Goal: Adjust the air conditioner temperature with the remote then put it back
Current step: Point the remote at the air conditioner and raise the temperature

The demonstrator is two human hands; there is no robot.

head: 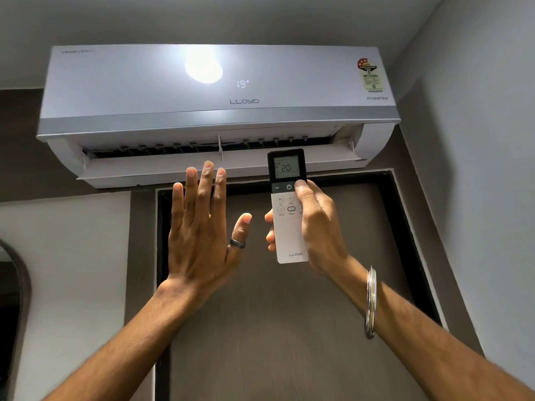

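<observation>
A white wall-mounted air conditioner (pixel 144 91) hangs high above a door, its vent flap open and its panel reading 19. My right hand (pixel 315 224) holds a white remote (pixel 286 238) with a black top upright, pointed at the unit. The remote's screen reads 20. My thumb rests on a button at the right of the dark strip under the screen. My left hand (pixel 202 233) is raised beside the remote, fingers spread, palm toward the vent, holding nothing. A dark ring sits on its thumb.
A dark brown door (pixel 275 328) with a black frame fills the wall below the unit. A grey side wall (pixel 477 169) closes in on the right. A dark arched shape (pixel 11 299) shows at the left edge.
</observation>
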